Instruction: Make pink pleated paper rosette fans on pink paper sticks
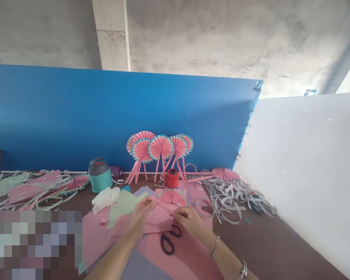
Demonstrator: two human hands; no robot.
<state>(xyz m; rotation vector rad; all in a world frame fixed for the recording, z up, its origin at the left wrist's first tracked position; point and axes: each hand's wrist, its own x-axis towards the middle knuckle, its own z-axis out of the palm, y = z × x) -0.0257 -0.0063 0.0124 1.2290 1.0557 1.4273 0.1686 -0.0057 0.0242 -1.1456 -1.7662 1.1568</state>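
Both hands are over the pink paper sheets in the lower middle. My left hand (142, 213) pinches one end of a narrow pink paper strip (161, 205). At the strip's other end, my right hand (189, 219) has its fingers pressed together. Just beyond the strip lies a pleated paper fan (172, 197) with a coloured edge. Black scissors (167, 244) rest below my hands, handles toward me, blades hidden under paper. A pink sheet (160, 221) lies beneath the strip.
Several pink fans (161, 147) on sticks lean against the blue partition (76, 116). A red container (172, 178) stands before them. A teal jug (100, 177) and crumpled white plastic (105, 199) are left; curled paper strips (231, 198) pile up right.
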